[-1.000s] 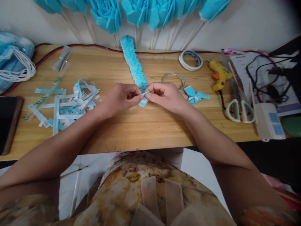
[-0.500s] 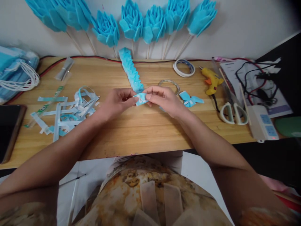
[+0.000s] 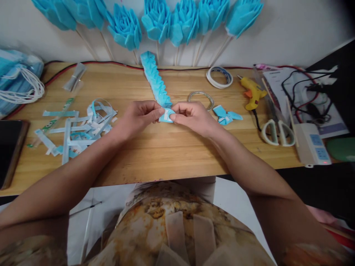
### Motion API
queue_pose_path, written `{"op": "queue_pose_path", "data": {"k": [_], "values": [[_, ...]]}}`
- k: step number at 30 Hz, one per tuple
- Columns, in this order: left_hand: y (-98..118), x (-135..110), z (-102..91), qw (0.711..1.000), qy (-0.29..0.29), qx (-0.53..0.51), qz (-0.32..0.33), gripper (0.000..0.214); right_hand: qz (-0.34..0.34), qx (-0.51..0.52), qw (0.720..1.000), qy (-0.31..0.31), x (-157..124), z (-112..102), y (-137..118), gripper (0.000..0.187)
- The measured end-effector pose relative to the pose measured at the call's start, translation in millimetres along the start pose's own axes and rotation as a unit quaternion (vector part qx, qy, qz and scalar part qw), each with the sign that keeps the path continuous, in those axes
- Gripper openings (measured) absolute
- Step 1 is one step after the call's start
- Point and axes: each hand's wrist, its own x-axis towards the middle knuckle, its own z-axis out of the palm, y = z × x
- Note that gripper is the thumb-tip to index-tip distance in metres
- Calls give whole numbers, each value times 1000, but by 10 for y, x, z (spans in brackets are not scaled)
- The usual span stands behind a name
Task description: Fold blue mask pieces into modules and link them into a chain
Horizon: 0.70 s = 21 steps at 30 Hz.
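Observation:
My left hand [image 3: 140, 116] and my right hand [image 3: 191, 116] meet over the middle of the wooden table [image 3: 166, 151]. Both pinch one small folded blue piece [image 3: 166, 115] between thumb and fingers. The piece sits at the near end of a long chain of folded blue pieces [image 3: 155, 79] that runs back toward the wall. A few more folded blue pieces [image 3: 227, 115] lie just right of my right hand. A clear tape ring [image 3: 201, 98] lies behind that hand.
A heap of cut blue and white strips [image 3: 74, 125] lies at left, blue masks [image 3: 16, 79] at far left, a dark phone [image 3: 9, 147] near the edge. At right are a tape roll [image 3: 219, 75], yellow glue gun [image 3: 251, 92], scissors [image 3: 277, 131], power strip [image 3: 313, 144]. Blue flowers on sticks [image 3: 158, 22] lean on the wall.
The view shifted down and back a little. My hands stayed together at the chain's end, and the small blue piece turned between my fingers.

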Motion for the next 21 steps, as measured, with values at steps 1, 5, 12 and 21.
{"op": "queue_pose_path", "data": {"k": [1,5,12,21], "values": [[3,1,2,1000,-1,-1,2,40,1,1,1000,-1,1,4,3,27],[8,4,8,1000,-5,-3,-1,42,6,11,1000,0,5,25,17,32],[21,-6,20,1000,-3,-7,2,46,16,8,999,26,0,40,21,43],[-29,-15,34,1000,-2,-28,-7,33,-4,3,998,64,-4,29,-32,56]]}}
